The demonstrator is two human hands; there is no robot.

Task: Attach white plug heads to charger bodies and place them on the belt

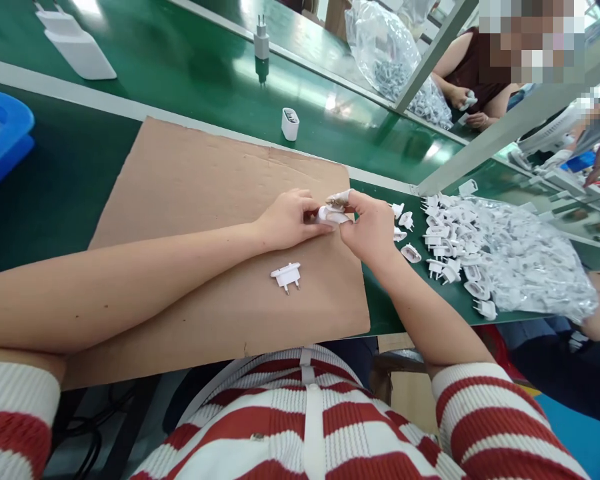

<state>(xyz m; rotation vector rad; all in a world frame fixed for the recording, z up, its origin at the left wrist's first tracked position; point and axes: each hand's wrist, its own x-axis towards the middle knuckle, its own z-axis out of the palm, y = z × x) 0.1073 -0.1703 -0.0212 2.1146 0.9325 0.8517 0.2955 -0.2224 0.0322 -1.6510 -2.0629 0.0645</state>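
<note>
Left hand point(289, 219) and right hand point(373, 227) are both pinching a small white piece point(330, 215) (partly covered, so its details are staying unclear) above the cardboard sheet point(205, 167). A two-pin plug part point(286, 275) is lying nearer the body; similar white parts point(443, 243) are lying heaped to the right.

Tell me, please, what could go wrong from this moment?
The white part, pinched between left grip and right grip, might slip out. The plug on the cardboard lies near the left grip, which could knock it away. The pile of plugs lies near the edge of the table, so one might fall.
</note>
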